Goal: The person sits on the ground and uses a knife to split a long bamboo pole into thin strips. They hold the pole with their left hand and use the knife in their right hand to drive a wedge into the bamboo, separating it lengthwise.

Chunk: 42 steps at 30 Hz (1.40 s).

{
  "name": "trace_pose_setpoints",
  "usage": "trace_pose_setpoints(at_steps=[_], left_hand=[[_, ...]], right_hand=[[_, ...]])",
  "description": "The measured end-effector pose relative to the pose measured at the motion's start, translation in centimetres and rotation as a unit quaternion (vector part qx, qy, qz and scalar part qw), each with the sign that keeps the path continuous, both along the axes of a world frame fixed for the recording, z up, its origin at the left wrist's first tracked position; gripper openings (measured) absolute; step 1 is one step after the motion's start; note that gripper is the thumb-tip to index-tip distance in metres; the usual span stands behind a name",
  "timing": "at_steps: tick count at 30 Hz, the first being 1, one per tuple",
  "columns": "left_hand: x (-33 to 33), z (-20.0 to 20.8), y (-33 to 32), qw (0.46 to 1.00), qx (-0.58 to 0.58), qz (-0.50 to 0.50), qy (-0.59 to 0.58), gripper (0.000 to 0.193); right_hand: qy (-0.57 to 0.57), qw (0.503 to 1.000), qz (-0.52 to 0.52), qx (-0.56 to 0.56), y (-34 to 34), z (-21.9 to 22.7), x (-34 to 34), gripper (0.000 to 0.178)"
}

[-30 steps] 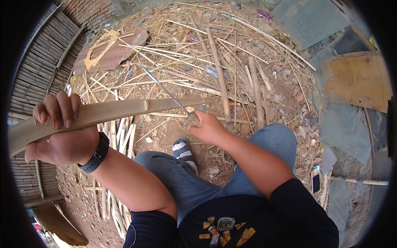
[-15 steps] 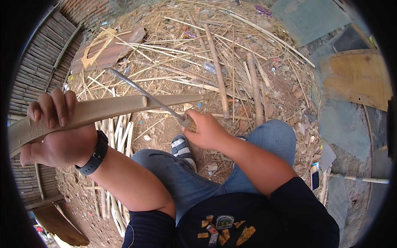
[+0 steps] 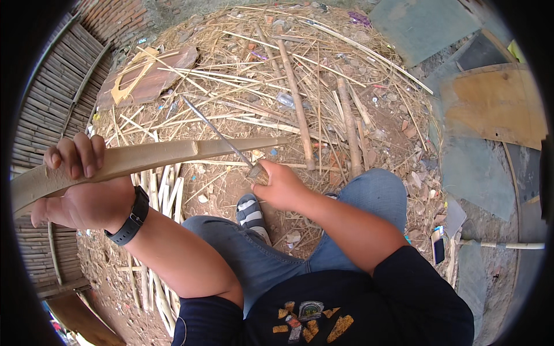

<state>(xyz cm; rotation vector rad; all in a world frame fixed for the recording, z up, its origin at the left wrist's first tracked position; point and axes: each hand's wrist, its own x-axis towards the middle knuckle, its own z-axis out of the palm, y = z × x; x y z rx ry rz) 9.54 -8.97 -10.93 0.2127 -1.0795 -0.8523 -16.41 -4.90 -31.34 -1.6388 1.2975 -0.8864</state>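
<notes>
My left hand [image 3: 86,179] is wrapped round a long split piece of bamboo [image 3: 150,154], near its wide end at the left. The bamboo points right, narrowing past a node to a thin tip. My right hand [image 3: 281,185] is closed on the wooden handle of a long-bladed knife [image 3: 214,128]. Its narrow blade slants up and to the left, crossing the bamboo between the node and the thin tip. Whether the edge bites into the bamboo, I cannot tell.
Split bamboo strips [image 3: 167,196] lie on the ground below the bamboo. Ahead are thin strips, bamboo poles [image 3: 295,104], a brown board [image 3: 147,81] and a plastic bottle [image 3: 285,100]. A slatted bamboo wall [image 3: 55,92] stands left; flat sheets [image 3: 496,104] and a phone [image 3: 439,251] are at right.
The knife has turned, its tip swinging right and its blade now steeper. My right hand has shifted slightly left and down. The bamboo stays in my left hand, with its tip slightly lower.
</notes>
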Motion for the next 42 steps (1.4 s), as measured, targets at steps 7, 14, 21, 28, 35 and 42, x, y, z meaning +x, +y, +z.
trace_pose_setpoints(at_steps=[7,14,21,28,35,42], left_hand=[[-0.8,-0.2,-0.2,0.999,0.007,0.047,0.008,0.079],[-1.3,0.4,0.7,0.991,0.042,0.127,0.011,0.077],[-1.2,0.0,0.7,0.996,0.024,0.077,0.028,0.076],[-1.9,0.1,0.5,0.998,0.001,0.059,0.029,0.072],[-1.5,0.2,0.5,0.997,0.007,0.067,0.023,0.073],[-1.4,0.2,0.7,0.993,0.025,0.117,0.019,0.075]], right_hand=[[0.095,0.991,0.022,0.090,-0.2,0.3,-1.1,0.044],[0.100,0.986,0.096,0.094,0.3,3.1,-1.1,0.044],[0.099,0.993,0.050,0.025,-0.8,0.8,-0.7,0.045],[0.094,0.994,0.016,0.054,-1.8,-2.6,-1.3,0.038],[0.057,0.997,0.042,0.015,-0.1,0.0,0.0,0.043],[0.084,0.995,0.053,0.020,0.0,0.4,-0.5,0.050]])
